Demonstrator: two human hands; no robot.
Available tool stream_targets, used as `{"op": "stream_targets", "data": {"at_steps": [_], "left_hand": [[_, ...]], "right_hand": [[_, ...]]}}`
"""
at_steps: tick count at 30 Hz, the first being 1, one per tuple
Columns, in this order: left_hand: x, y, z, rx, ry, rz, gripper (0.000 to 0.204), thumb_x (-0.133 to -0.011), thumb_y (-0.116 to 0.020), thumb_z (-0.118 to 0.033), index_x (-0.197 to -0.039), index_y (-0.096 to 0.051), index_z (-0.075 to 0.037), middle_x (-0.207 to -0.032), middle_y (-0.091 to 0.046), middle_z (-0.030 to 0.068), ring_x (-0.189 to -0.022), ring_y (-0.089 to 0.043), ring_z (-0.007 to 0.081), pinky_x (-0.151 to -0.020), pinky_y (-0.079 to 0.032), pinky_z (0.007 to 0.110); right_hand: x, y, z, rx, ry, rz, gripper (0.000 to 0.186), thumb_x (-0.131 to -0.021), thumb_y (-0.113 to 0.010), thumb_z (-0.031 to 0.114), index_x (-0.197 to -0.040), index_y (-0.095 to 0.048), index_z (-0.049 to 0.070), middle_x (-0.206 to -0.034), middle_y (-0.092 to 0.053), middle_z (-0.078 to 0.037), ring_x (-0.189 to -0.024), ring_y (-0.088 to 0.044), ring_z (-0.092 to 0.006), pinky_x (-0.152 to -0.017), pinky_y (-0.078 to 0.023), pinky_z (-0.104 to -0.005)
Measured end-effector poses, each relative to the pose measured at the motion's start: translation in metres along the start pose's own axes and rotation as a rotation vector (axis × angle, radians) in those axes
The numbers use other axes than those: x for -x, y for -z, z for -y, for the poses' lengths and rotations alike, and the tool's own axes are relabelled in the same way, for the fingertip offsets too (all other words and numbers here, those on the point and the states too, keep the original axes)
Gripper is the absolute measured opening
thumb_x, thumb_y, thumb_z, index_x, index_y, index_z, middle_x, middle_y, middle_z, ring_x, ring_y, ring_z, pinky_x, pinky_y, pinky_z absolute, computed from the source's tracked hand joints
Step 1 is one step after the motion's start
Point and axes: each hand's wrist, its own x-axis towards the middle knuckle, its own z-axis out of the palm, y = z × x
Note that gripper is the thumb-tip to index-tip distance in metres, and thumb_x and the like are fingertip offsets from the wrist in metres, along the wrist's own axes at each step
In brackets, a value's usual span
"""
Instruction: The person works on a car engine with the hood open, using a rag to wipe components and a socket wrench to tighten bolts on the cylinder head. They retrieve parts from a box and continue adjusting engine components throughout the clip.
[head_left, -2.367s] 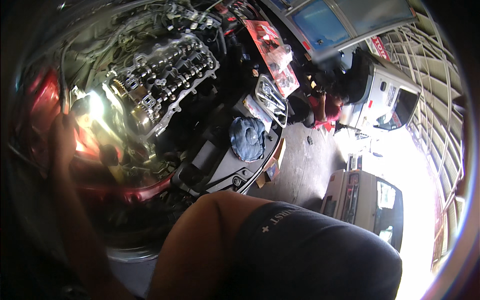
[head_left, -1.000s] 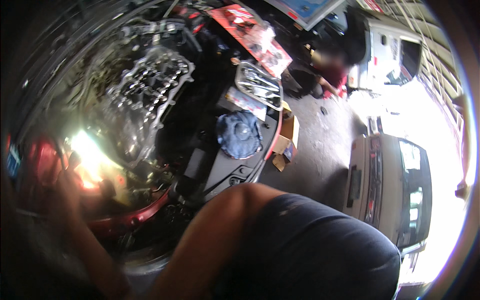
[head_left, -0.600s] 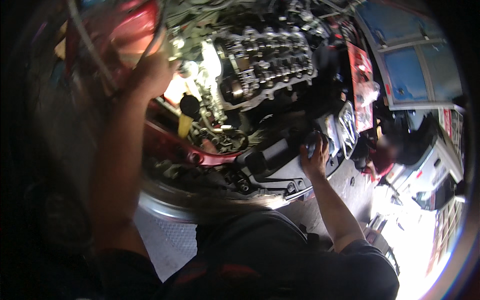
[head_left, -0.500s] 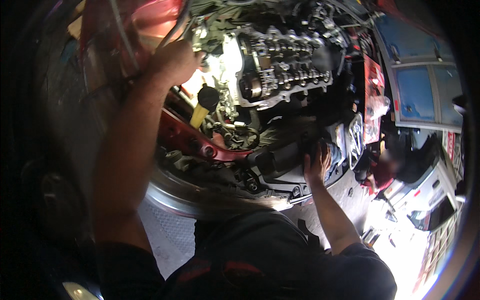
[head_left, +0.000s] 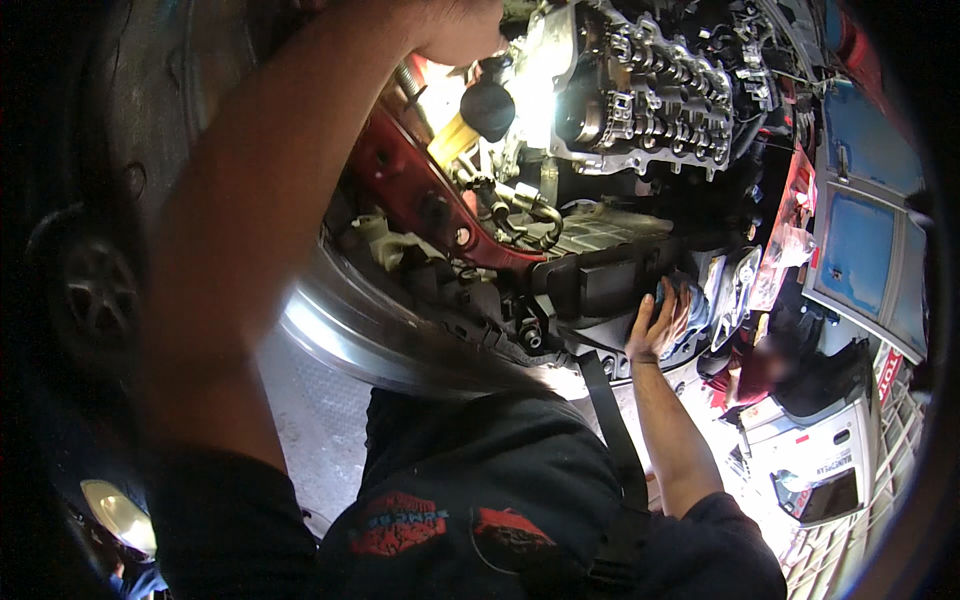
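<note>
Blue lettering (head_left: 412,518) crosses a red print (head_left: 390,542) on the near dark shirt (head_left: 480,440); far right, white lettering (head_left: 889,372) marks a red sign (head_left: 883,388), dark lettering (head_left: 836,468) a pale vehicle (head_left: 800,440).

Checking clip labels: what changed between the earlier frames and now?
The right hand, out of view in the earliest picture, now lies on the blue cloth. The head view has swung, so the open engine sits farther right. Unchanged: left hand near the bright glare, cloth on the black panel.
</note>
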Motion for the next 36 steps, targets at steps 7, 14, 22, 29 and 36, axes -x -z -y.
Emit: {"op": "stream_targets", "data": {"at_steps": [7, 14, 22, 29, 36], "left_hand": [[-0.01, 0.003, 0.001, -0.389, -0.103, 0.115, 0.024, -0.086, -0.055, -0.022, -0.093, -0.071, -0.006, -0.088, -0.071, 0.0174, -0.081, -0.07, 0.0346, -0.073, -0.055, 0.049], [-0.013, -0.003, -0.004, -0.295, -0.004, 0.016, 0.025, -0.087, -0.055, -0.023, -0.092, -0.071, -0.005, -0.088, -0.071, 0.0176, -0.081, -0.07, 0.0348, -0.073, -0.055, 0.049], [-0.007, -0.009, -0.013, -0.172, 0.132, -0.153, 0.026, -0.087, -0.054, -0.023, -0.092, -0.071, -0.005, -0.088, -0.071, 0.0178, -0.081, -0.069, 0.0351, -0.073, -0.055, 0.049], [0.0, -0.014, -0.018, -0.116, 0.19, -0.242, 0.026, -0.087, -0.054, -0.024, -0.092, -0.071, -0.005, -0.087, -0.071, 0.018, -0.081, -0.069, 0.0353, -0.073, -0.055, 0.049], [0.01, -0.02, -0.02, -0.079, 0.22, -0.29, 0.027, -0.088, -0.053, -0.024, -0.092, -0.071, -0.005, -0.087, -0.071, 0.0182, -0.08, -0.069, 0.0356, -0.073, -0.055, 0.049]], "right_hand": [[0.001, -0.005, -0.008, -0.046, 0.044, 0.003, 0.044, -0.093, -0.053, 0.036, -0.127, -0.057, 0.009, -0.143, -0.043, -0.019, -0.135, -0.036, -0.0384, -0.111, -0.024, -0.053], [0.006, -0.014, -0.013, 0.007, 0.029, -0.057, 0.048, -0.095, -0.05, 0.041, -0.127, -0.056, 0.006, -0.142, -0.043, -0.022, -0.134, -0.036, -0.0395, -0.111, -0.023, -0.0538], [0.004, -0.009, -0.011, -0.054, 0.05, -0.022, 0.042, -0.095, -0.051, 0.039, -0.126, -0.06, 0.013, -0.14, -0.046, -0.021, -0.134, -0.037, -0.0376, -0.11, -0.023, -0.0517], [0.004, -0.01, -0.011, -0.052, 0.058, -0.046, 0.04, -0.094, -0.051, 0.041, -0.122, -0.062, 0.015, -0.14, -0.048, -0.018, -0.133, -0.039, -0.0358, -0.11, -0.025, -0.0504], [0.004, -0.011, -0.012, -0.063, 0.032, -0.037, 0.039, -0.095, -0.051, 0.042, -0.122, -0.062, 0.017, -0.139, -0.048, -0.017, -0.133, -0.039, -0.0349, -0.109, -0.026, -0.0504]]}}
